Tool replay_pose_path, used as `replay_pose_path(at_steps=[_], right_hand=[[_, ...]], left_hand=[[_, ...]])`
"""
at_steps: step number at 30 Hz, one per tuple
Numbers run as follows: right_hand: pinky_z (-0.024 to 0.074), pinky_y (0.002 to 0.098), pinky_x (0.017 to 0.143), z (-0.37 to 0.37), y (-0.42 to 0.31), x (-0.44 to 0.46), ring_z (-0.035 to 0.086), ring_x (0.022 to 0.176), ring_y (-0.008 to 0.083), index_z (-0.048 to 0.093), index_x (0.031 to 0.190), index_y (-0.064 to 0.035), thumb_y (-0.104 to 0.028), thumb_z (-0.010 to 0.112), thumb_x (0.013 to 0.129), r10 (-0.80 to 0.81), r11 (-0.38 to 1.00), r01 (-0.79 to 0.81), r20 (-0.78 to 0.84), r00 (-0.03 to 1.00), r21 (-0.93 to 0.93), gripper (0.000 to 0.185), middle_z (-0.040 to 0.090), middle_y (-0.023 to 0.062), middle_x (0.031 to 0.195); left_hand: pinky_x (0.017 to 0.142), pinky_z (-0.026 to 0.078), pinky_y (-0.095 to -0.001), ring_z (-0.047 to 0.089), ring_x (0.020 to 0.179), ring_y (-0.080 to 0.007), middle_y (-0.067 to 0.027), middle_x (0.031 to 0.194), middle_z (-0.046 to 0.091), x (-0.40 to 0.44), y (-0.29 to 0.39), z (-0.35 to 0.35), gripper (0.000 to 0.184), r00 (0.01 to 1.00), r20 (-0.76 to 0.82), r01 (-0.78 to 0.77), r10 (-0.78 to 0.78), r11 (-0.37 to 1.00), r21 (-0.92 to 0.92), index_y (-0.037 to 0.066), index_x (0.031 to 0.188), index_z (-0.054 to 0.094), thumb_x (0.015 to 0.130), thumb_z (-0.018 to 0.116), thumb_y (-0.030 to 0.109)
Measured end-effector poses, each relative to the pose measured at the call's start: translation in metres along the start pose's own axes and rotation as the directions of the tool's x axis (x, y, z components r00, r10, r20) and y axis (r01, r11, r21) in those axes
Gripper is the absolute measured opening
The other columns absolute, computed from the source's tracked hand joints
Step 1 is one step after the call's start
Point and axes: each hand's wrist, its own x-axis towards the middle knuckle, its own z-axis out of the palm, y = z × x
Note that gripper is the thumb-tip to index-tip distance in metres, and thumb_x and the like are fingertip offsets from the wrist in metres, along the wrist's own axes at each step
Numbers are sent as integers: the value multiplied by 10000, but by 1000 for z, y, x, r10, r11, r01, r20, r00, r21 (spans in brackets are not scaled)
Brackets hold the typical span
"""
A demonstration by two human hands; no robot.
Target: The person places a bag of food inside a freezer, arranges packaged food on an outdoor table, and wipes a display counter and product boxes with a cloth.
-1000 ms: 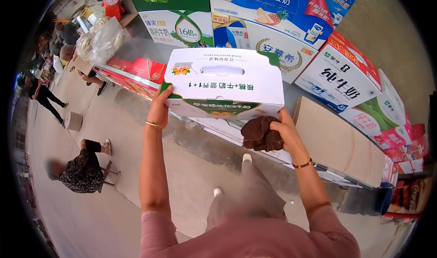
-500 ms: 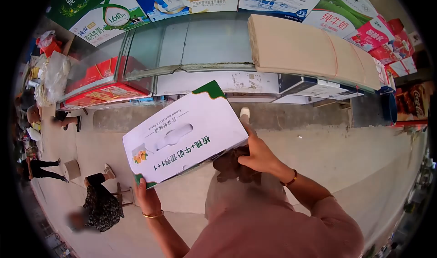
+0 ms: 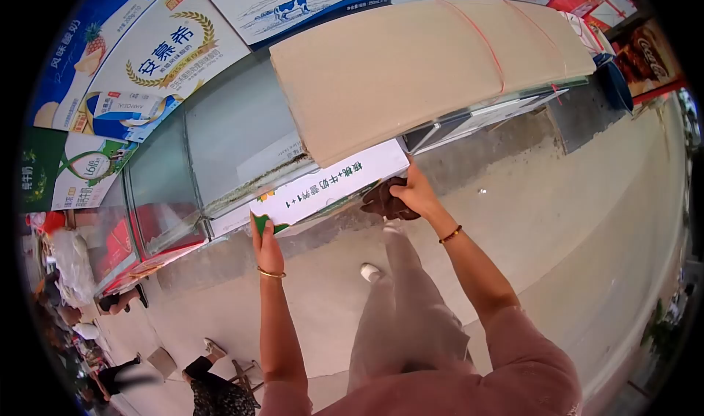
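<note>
A white carton of walnut milk [image 3: 323, 188] with green corners and Chinese print is held between my two hands at the front of a glass counter [image 3: 231, 126]. Its far part lies beneath the glass top and the flat cardboard stack, where some of its print shows through the glass. My left hand [image 3: 268, 251] grips the near left corner, thumb on top. At the right end, my right hand [image 3: 418, 192] is closed on the carton's edge, with a dark brown cloth [image 3: 383, 202] bunched under its thumb.
Tied brown cardboard sheets [image 3: 425, 71] lie on the counter. Milk cartons [image 3: 169, 56] line its back. Red boxes [image 3: 121, 243] show inside the left glass case. A blue bin [image 3: 614, 86] stands at the right end. A seated person [image 3: 220, 390] is at lower left.
The carton has moved forward from above the floor, its far part now under the counter top. Both hands moved with it. My view has shifted right and closer to the counter.
</note>
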Motion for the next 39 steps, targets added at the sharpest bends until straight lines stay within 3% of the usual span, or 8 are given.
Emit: replay_pose_path(at_steps=[9,11,15,19,25,26,36,39], right_hand=[[403,410,977,12,56,40,455,1152,449,223,1321,134,-139,607,751,-25,961,-6,-107,994,-277,740,370,322,1302],[411,406,962,3,66,14,468,1148,433,255,1327,100,-138,613,756,-107,964,56,-184,977,-260,714,400,300,1287],[439,362,906,-43,81,-67,500,1117,306,365,1336,-56,-90,598,790,312,919,-239,-207,927,314,595,472,189,1255],[453,341,889,-88,75,-122,514,1073,255,395,1326,-67,-27,539,811,473,759,-302,-172,864,576,537,510,135,1208],[444,334,902,-168,70,-123,511,1079,248,421,1309,-49,-7,515,800,439,754,-299,-110,892,584,519,517,138,1200],[444,334,902,-184,68,-115,511,1079,248,421,1309,-49,-7,515,800,433,759,-307,-93,897,574,519,517,138,1200],[467,320,856,-287,75,-52,541,1025,220,504,1239,-67,12,496,811,415,818,-419,98,904,394,436,560,116,1131],[455,333,887,-301,79,-37,532,1057,234,501,1241,-32,-14,520,813,423,732,-462,198,884,501,429,545,126,1174]], left_hand=[[912,376,-315,491,995,-223,-113,1127,524,62,-16,22,434,988,89,-151,124,888,435,-17,1272,436,941,530,248],[959,363,-383,480,1092,-335,-201,1233,486,46,-6,44,426,827,189,-408,530,333,850,-42,1264,435,921,537,189],[1075,271,-451,361,1277,-377,-240,1370,381,-16,26,159,571,609,690,-793,391,276,544,-47,1346,358,880,571,202],[1089,256,-455,334,1303,-373,-244,1381,374,-31,24,266,563,454,822,-886,345,273,375,-34,1363,342,898,535,216],[1031,326,-471,419,1211,-411,-274,1305,442,-16,30,383,537,685,724,-720,83,235,653,-37,1294,420,911,492,334],[974,375,-493,485,1132,-417,-262,1214,517,-9,18,396,476,630,720,-770,292,111,628,-12,1212,501,904,486,351],[923,373,-539,526,1039,-423,-224,1099,579,-13,-32,430,356,719,456,-585,524,104,804,43,1099,575,839,583,287],[981,316,-530,516,1042,-407,-184,1054,590,-35,-26,428,297,836,450,-517,315,174,838,55,1023,584,816,621,266]])
